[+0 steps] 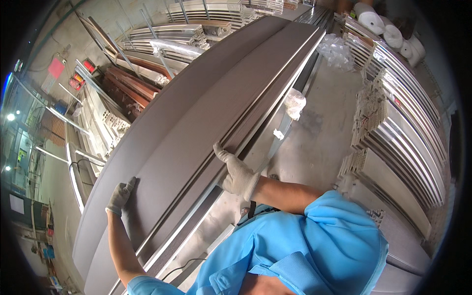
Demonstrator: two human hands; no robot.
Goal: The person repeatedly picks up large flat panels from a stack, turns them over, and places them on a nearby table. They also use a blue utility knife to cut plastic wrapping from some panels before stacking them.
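Note:
A long brown-grey panel [182, 115] with a lengthwise groove stretches away in front of me, looking curved through the lens. My left hand [120, 196], in a pale knit glove, rests on its upper face with the fingers laid out. At the near long edge is my right hand [238, 174], gloved alike. One finger of it lies extended on the panel, while the others curl at the edge and are partly hidden. Pale strips [295, 71] run along that edge.
Stacked pale profiles [398, 142] fill the right side. Racks hold more profiles [182, 37] and reddish-brown lengths [130, 83] behind the panel. Crumpled clear plastic [337, 51] and a smaller wrapped bundle [295, 104] lie beyond my right hand. White rolls [368, 18] stand at the far right.

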